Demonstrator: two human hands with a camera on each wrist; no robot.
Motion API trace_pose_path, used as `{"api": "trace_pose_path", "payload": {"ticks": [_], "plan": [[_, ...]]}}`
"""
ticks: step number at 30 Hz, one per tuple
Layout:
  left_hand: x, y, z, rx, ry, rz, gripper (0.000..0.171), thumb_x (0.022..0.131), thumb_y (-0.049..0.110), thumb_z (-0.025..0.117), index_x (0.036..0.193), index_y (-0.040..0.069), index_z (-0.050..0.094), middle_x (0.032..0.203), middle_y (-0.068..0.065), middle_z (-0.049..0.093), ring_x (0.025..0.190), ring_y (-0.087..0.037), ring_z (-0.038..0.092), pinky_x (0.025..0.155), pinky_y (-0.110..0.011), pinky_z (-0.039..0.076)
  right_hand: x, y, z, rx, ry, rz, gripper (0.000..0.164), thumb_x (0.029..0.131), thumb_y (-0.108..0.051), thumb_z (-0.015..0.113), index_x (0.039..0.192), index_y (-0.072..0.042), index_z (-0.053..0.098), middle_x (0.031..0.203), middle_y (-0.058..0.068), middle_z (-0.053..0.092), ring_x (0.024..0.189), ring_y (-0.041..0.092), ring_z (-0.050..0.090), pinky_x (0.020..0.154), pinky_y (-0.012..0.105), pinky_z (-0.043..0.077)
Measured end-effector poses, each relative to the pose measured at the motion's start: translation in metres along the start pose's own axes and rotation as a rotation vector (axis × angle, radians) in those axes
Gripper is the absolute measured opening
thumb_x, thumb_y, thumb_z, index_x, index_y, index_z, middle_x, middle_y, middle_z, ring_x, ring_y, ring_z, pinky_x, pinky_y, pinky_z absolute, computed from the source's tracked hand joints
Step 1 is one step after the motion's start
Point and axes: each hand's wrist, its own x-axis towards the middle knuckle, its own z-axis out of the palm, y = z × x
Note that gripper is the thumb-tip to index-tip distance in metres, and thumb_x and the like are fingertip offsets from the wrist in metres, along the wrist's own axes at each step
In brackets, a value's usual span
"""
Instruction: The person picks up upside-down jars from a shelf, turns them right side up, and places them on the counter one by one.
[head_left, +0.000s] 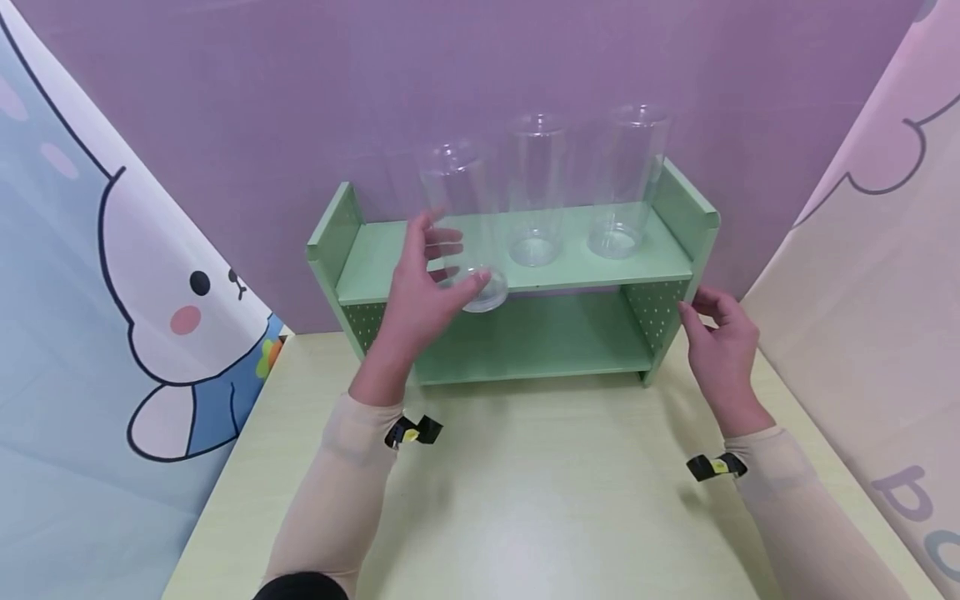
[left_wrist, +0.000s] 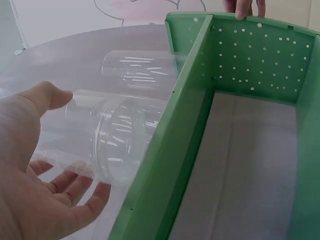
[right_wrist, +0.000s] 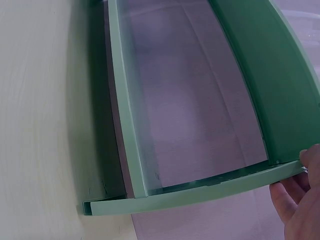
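A clear tall plastic cup (head_left: 480, 196) stands in my left hand (head_left: 423, 279), which holds it low on its body, thumb on one side and fingers on the other. In the left wrist view the base of this cup (left_wrist: 117, 142) is right at the front edge of the upper board. Two more clear cups, one in the middle (head_left: 536, 196) and one on the right (head_left: 630, 179), stand upright on the top of a green two-tier shelf (head_left: 577, 271). My right hand (head_left: 723, 346) pinches the front edge of the shelf's right side panel (right_wrist: 235, 186) between thumb and fingers.
The shelf's lower tier (head_left: 540, 342) lies below the cups, between side panels dotted with small holes. A pale wooden table (head_left: 555, 483) carries the shelf. Behind it hangs a purple backdrop (head_left: 300, 100), with printed cartoon cloths (head_left: 165, 300) at the sides.
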Motion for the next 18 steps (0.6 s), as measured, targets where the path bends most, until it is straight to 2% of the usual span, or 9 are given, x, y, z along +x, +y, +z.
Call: {"api": "trace_pose_path", "payload": {"ticks": [6,18], "plan": [[-0.006,-0.005,-0.001,-0.056,-0.073,0.043,0.089,0.090,0.020,0.090,0.164,0.024,0.040,0.143,-0.005,0.060,0.135,-0.029,0.060,0.110,-0.050,0.057,0.002,0.007,0.000,-0.020,-0.003,0.002,0.025,0.106,-0.003,0.072,0.129,0.006,0.074,0.117,0.021,0.077,0.100,-0.006,0.066,0.079,0.010,0.051],[-0.021,-0.009,0.001,-0.075,-0.165,0.116,0.093,0.088,0.013,0.090,0.165,0.026,0.040,0.143,-0.004,0.061,0.133,-0.020,0.061,0.108,-0.047,0.059,0.003,0.011,0.001,-0.024,-0.001,-0.006,0.024,0.106,-0.002,0.072,0.128,0.006,0.074,0.117,0.022,0.077,0.099,-0.006,0.066,0.080,0.010,0.051]]}}
